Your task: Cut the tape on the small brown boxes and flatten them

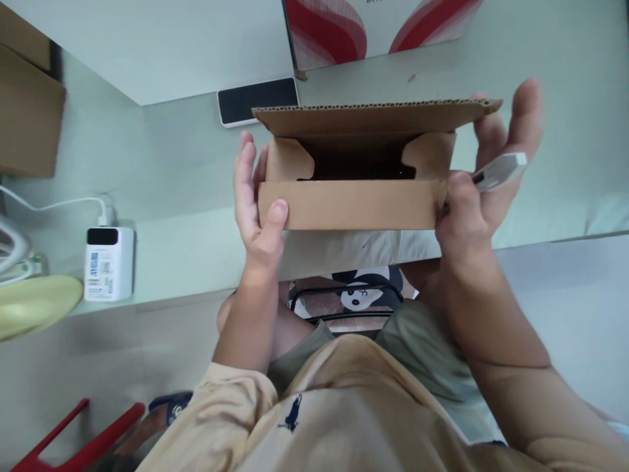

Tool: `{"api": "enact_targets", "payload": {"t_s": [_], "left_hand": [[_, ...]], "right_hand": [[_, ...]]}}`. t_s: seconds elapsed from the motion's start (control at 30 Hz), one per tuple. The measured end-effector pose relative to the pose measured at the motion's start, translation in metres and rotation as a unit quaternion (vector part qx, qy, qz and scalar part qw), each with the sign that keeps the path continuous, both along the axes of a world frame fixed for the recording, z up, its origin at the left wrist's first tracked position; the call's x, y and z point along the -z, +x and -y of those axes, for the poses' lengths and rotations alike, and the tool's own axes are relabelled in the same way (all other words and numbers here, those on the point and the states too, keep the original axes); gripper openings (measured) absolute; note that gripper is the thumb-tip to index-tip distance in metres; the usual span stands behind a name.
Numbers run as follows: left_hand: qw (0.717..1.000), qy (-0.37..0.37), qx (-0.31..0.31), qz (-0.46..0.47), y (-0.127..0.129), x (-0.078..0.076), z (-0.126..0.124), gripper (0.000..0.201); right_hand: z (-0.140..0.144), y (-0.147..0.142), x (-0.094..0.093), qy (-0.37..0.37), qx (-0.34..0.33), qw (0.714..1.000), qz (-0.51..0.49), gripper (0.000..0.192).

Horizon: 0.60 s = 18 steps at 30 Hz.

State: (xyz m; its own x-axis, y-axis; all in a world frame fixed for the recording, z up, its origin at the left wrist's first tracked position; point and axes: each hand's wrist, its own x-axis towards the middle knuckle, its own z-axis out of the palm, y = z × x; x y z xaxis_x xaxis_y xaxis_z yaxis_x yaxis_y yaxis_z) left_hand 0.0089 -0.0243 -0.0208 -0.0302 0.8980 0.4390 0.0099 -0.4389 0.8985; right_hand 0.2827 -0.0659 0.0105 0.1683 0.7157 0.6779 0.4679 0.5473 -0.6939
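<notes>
**Cardboard box (351, 206) held between the left hand (260, 239) and the right hand (466, 216)**

The cardboard box is between the 2 hands, over the near part of a table (187, 242) with a pale green covering; its opening faces the camera, its long flap (373, 119) stands raised along the far side, and 2 small flaps show at the ends of the opening; the inside is too dark to tell what it holds.

The left hand grasps the left end, thumb pressed on the near wall and fingers extended along the end; the right hand grips a slim pale grey tool (501, 172) and also steadies the right end of the box, some fingers reaching up beside the raised flap; how firmly these press cannot be told.

Beyond the box lies a flat white-edged slab with a dark face (258, 101); farther back stands a red-and-white box (383, 29), cut off by the frame; to the left, a white charger block (111, 265) with a black panel has a white cable (59, 204) at its far end; near it is a yellow-green rounded object (39, 305); a brown carton (29, 111) sits at the far left.
</notes>
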Motion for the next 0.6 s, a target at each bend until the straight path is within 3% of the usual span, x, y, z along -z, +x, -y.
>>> {"api": "enact_targets", "payload": {"t_s": [0.07, 0.2, 0.47, 0.6], "left_hand": [[1.000, -0.001, -0.006, 0.001, 0.002, -0.004, 0.001, 0.073], [1.000, -0.014, 0.010, -0.023, 0.001, -0.008, 0.000, 0.068], [0.999, 0.025, 0.005, -0.046, 0.002, -0.011, 0.002, 0.054], [0.999, 0.022, 0.010, -0.039, -0.001, -0.010, -0.001, 0.053]], "right_hand": [[0.001, -0.002, 0.000, 0.020, 0.016, 1.000, 0.015, 0.059], [0.007, 0.000, 0.001, 0.009, 0.020, 0.998, 0.056, 0.035], [0.011, 0.002, 0.009, 0.019, 0.011, 0.995, 0.096, 0.042], [0.012, 0.013, 0.019, 0.025, 0.088, 0.995, 0.048, 0.047]]}}
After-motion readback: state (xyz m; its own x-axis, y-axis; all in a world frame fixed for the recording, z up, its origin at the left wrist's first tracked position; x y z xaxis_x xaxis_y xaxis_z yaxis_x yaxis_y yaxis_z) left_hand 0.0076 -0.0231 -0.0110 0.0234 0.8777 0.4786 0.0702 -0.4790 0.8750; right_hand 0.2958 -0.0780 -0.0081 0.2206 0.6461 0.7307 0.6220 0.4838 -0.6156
